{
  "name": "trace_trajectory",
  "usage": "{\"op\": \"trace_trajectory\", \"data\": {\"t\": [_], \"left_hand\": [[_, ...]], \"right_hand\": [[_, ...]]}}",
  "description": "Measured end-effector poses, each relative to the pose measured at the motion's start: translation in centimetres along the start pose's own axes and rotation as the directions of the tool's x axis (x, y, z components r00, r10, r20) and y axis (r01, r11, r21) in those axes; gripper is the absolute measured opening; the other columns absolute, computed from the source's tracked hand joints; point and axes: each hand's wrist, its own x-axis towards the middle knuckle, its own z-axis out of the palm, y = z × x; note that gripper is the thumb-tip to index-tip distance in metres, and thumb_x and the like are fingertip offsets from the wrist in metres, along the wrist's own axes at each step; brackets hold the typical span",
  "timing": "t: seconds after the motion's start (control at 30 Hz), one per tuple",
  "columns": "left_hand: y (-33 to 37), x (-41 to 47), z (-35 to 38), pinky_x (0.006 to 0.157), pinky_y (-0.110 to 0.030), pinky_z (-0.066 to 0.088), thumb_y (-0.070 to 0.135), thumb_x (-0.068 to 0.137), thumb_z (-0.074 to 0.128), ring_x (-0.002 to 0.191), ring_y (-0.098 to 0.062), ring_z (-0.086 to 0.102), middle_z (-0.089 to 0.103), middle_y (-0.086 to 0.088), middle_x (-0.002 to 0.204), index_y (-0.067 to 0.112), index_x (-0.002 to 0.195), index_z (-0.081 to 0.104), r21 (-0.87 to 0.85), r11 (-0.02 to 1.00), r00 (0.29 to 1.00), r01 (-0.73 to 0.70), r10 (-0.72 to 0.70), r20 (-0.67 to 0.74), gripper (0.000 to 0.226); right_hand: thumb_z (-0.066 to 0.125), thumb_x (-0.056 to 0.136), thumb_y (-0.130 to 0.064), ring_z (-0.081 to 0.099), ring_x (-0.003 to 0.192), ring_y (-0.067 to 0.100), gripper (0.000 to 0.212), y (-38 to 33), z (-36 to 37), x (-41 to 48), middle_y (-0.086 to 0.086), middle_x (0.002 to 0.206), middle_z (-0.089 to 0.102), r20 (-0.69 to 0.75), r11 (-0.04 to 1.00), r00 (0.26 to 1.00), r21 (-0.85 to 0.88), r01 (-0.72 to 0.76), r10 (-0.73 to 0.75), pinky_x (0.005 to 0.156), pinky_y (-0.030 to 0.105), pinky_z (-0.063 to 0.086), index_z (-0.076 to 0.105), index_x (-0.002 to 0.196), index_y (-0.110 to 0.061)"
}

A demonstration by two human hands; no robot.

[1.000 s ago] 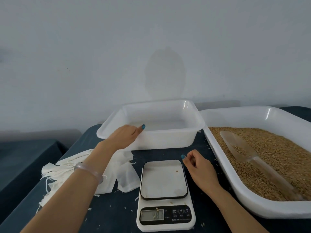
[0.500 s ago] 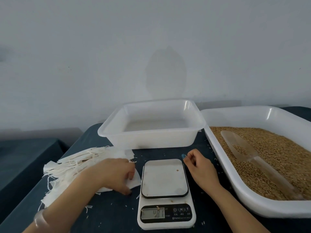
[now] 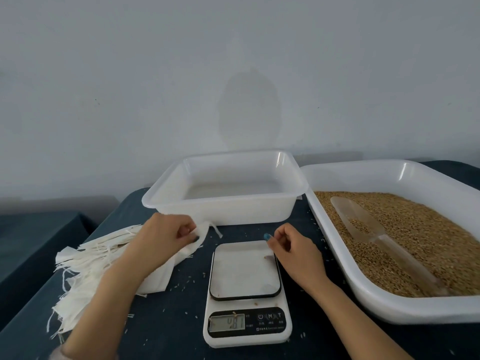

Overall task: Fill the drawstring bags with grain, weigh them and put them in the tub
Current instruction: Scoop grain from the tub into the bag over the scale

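My left hand (image 3: 166,236) pinches the top of a white drawstring bag (image 3: 200,233) and lifts it off the pile of flat white bags (image 3: 85,266) at the left. My right hand (image 3: 293,249) hovers with loosely curled fingers over the far right corner of the white kitchen scale (image 3: 245,289) and holds nothing. The scale's platform carries only a stray grain or two. Behind the scale stands the white tub (image 3: 226,203). At the right a large white tray (image 3: 389,307) holds brown grain (image 3: 420,229), with a clear plastic scoop (image 3: 363,224) lying in it.
Everything sits on a dark blue cloth-covered table (image 3: 171,320) scattered with loose grains. A grey wall rises right behind the tub. The table's left edge drops off beside the bag pile.
My left hand came back from the tub's rim to the bag pile, took hold of one bag and raised it. My right hand has barely moved.
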Motion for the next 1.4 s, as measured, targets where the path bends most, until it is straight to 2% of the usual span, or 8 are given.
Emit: {"op": "trace_trajectory", "data": {"t": [0.17,0.27,0.43,0.7,1.03,1.17,1.27,1.4], "left_hand": [[6.7,0.4,2.9,0.062,-0.021,0.048,0.033,0.081,0.074,0.064,-0.004,0.06,0.063,0.014,0.066,0.027,0.079,0.062,-0.317,0.946,0.986,-0.071,0.019,-0.164,0.014],[9.2,0.3,5.3,0.059,-0.03,0.049,0.031,0.084,0.07,0.063,-0.01,0.058,0.061,0.012,0.067,0.024,0.085,0.057,-0.218,0.961,0.967,-0.17,0.12,-0.225,0.015],[9.3,-0.6,6.6,0.056,-0.031,0.051,0.035,0.087,0.072,0.061,-0.011,0.057,0.059,0.013,0.072,0.023,0.092,0.062,-0.168,0.943,0.917,-0.286,0.219,-0.334,0.016],[8.4,-1.6,6.5,0.061,-0.028,0.055,0.017,0.084,0.075,0.067,-0.004,0.061,0.064,0.016,0.081,0.025,0.094,0.067,-0.271,0.921,0.913,-0.279,0.166,-0.373,0.016],[9.1,-2.0,6.5,0.044,-0.025,0.048,0.02,0.085,0.07,0.055,-0.007,0.052,0.057,0.015,0.071,0.021,0.09,0.055,-0.15,0.945,0.889,-0.29,0.208,-0.409,0.017],[9.1,-2.1,6.6,0.048,-0.031,0.049,0.019,0.086,0.069,0.056,-0.009,0.054,0.056,0.015,0.07,0.021,0.087,0.055,-0.21,0.939,0.894,-0.272,0.166,-0.416,0.014],[9.0,-2.0,6.5,0.051,-0.032,0.05,0.019,0.086,0.071,0.059,-0.011,0.055,0.058,0.013,0.071,0.02,0.084,0.059,-0.266,0.923,0.889,-0.279,0.143,-0.435,0.013],[8.9,-1.7,6.4,0.059,-0.031,0.054,0.009,0.084,0.075,0.064,-0.009,0.061,0.066,0.01,0.076,0.016,0.087,0.069,-0.341,0.892,0.892,-0.298,0.133,-0.433,0.009]], "right_hand": [[0.069,0.083,-0.05,0.057,0.062,0.005,0.022,-1.2,-0.2,-0.2,-0.012,0.071,0.063,0.048,0.941,0.996,0.334,0.05,-0.07,0.059,0.023,0.049,0.059,0.077,-0.031],[0.07,0.087,-0.04,0.064,0.07,0.017,0.016,-1.8,-0.1,-0.5,-0.004,0.08,0.069,0.091,0.91,0.99,0.409,0.064,-0.111,0.065,0.035,0.056,0.063,0.085,-0.027],[0.071,0.087,-0.037,0.06,0.073,0.001,0.016,-1.9,-0.3,-0.6,-0.013,0.081,0.066,0.035,0.895,0.994,0.438,0.079,-0.105,0.065,0.017,0.047,0.064,0.092,-0.024],[0.071,0.084,-0.024,0.061,0.073,0.008,0.011,-1.6,-0.6,-0.6,-0.009,0.077,0.066,0.008,0.933,0.997,0.354,0.065,-0.072,0.066,0.019,0.048,0.062,0.079,-0.028],[0.053,0.07,-0.045,0.047,0.067,0.01,0.024,-1.8,-0.4,-1.4,-0.008,0.067,0.05,-0.036,0.98,0.983,0.078,0.183,-0.181,0.056,0.024,0.035,0.043,0.064,-0.024],[0.066,0.071,-0.025,0.045,0.075,0.007,0.019,-2.7,-1.3,-1.8,-0.013,0.084,0.046,-0.263,0.844,0.802,-0.149,0.516,-0.536,0.061,0.019,0.039,0.049,0.079,-0.023],[0.066,0.071,-0.019,0.052,0.086,0.01,0.024,-3.3,-1.2,-2.3,-0.009,0.098,0.055,-0.231,0.681,0.641,-0.279,0.677,-0.732,0.071,0.02,0.044,0.055,0.092,-0.021],[0.066,0.079,-0.024,0.056,0.093,0.01,0.027,-3.6,-0.7,-2.4,-0.008,0.106,0.061,-0.137,0.631,0.64,-0.414,0.656,-0.756,0.072,0.017,0.045,0.058,0.104,-0.023]]}}
